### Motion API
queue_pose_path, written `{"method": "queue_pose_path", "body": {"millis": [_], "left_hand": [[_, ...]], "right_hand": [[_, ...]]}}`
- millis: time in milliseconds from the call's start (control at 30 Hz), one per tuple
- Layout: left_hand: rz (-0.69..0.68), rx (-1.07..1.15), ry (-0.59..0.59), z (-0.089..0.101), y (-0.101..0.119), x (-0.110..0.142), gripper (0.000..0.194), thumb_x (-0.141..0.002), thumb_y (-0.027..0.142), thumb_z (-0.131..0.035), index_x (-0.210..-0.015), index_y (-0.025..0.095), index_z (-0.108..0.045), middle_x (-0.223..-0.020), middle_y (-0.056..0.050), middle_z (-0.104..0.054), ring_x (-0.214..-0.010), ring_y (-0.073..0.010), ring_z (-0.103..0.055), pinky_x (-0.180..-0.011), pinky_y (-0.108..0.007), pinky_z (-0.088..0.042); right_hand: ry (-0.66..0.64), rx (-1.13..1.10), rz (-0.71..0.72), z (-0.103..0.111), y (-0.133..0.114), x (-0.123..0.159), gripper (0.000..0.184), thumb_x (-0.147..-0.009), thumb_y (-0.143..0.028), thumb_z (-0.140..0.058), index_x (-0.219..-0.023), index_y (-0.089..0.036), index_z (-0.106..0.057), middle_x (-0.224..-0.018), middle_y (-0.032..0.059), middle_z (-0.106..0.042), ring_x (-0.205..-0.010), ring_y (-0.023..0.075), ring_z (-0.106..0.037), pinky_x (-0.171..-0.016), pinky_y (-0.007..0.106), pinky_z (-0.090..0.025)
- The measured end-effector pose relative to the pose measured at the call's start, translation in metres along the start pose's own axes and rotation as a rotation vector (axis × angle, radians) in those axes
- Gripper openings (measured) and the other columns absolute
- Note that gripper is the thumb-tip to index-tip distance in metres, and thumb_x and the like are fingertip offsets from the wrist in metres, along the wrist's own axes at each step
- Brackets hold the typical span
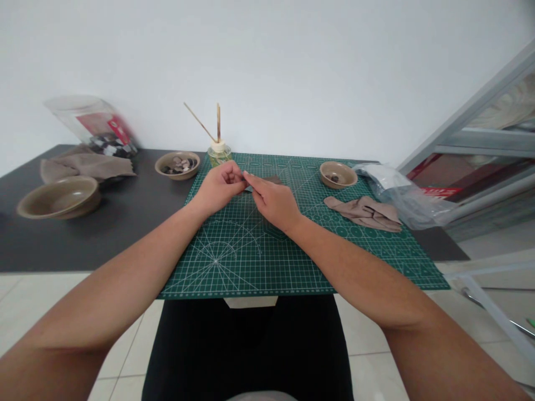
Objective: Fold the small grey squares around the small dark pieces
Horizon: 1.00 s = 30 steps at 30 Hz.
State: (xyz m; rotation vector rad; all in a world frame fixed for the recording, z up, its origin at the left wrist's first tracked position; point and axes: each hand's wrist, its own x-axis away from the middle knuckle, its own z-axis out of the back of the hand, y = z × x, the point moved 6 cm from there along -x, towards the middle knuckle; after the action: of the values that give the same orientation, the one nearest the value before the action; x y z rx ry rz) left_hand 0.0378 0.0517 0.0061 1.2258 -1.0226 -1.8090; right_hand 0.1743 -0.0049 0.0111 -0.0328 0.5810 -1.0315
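Both of my hands meet over the far middle of the green cutting mat (pixel 259 262). My left hand (pixel 219 186) is curled, fingertips pinched together. My right hand (pixel 271 200) is also closed in a pinch, its fingertips touching those of the left. Between them is a small brownish piece of fabric (pixel 273 180), part of which shows just beyond my right hand. What exactly each fingertip grips is too small to make out. A folded tan cloth (pixel 365 211) lies on the mat to the right.
A small bowl (pixel 337 174) stands at the mat's far right, next to a clear plastic bag (pixel 401 192). A reed diffuser bottle (pixel 219 151), a bowl of small pieces (pixel 178 165), an empty bowl (pixel 61 196), a cloth (pixel 86 165) and a tipped jar (pixel 94 125) sit to the left on the dark table.
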Motion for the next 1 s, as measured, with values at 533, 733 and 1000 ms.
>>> {"method": "queue_pose_path", "body": {"millis": [533, 733, 1000], "left_hand": [[0.02, 0.15, 0.001, -0.0011, -0.003, -0.0008, 0.024, -0.068, 0.013, -0.074, -0.072, 0.02, -0.051, -0.058, 0.004, -0.065, -0.054, -0.0105, -0.064, -0.054, -0.022, -0.049], [0.022, 0.188, 0.025, 0.0001, -0.0034, -0.0006, 0.027, -0.069, 0.015, -0.075, -0.077, 0.021, -0.049, -0.058, 0.006, -0.064, -0.055, -0.0111, -0.065, -0.057, -0.024, -0.052], [0.036, 0.184, -0.007, -0.0024, -0.0028, -0.0002, 0.025, -0.069, 0.018, -0.076, -0.076, 0.02, -0.052, -0.062, 0.003, -0.068, -0.06, -0.0128, -0.067, -0.063, -0.027, -0.054]], "right_hand": [[0.029, -0.063, 0.028, 0.0021, 0.0012, 0.0002, 0.051, -0.103, -0.015, -0.042, -0.152, -0.024, -0.053, -0.149, 0.0034, -0.062, -0.124, 0.0168, -0.067, -0.103, 0.03, -0.054], [0.025, -0.032, -0.027, 0.0023, 0.0032, -0.0002, 0.049, -0.105, -0.019, -0.042, -0.153, -0.024, -0.051, -0.134, 0.0049, -0.073, -0.113, 0.017, -0.072, -0.098, 0.029, -0.056], [0.019, -0.03, -0.028, 0.0022, 0.0037, -0.0001, 0.05, -0.105, -0.018, -0.043, -0.154, -0.02, -0.05, -0.129, 0.0063, -0.075, -0.109, 0.0165, -0.073, -0.094, 0.026, -0.056]]}}
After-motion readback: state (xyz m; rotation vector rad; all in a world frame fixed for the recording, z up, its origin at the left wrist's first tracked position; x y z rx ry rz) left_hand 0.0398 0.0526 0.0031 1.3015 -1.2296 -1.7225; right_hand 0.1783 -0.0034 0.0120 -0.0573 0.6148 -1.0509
